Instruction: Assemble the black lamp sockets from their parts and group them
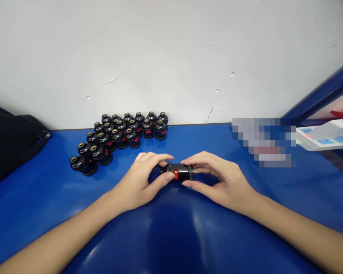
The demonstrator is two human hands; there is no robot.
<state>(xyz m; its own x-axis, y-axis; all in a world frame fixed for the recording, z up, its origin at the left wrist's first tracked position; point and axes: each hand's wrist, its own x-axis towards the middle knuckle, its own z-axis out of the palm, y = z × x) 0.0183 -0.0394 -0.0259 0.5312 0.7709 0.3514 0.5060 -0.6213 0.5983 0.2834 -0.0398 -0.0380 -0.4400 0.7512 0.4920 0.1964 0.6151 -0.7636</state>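
Note:
A small black cylindrical part with a red button lies on its side just above the blue table, held between both hands. My left hand pinches its left end with thumb and fingers. My right hand grips its right end the same way. Several matching black parts with brass tops and red buttons stand upright in rows at the back left, near the wall and apart from my hands.
A black bag rests at the left edge of the table. A white wall closes the back. A white device with blue pads sits at the far right, beside a blurred patch.

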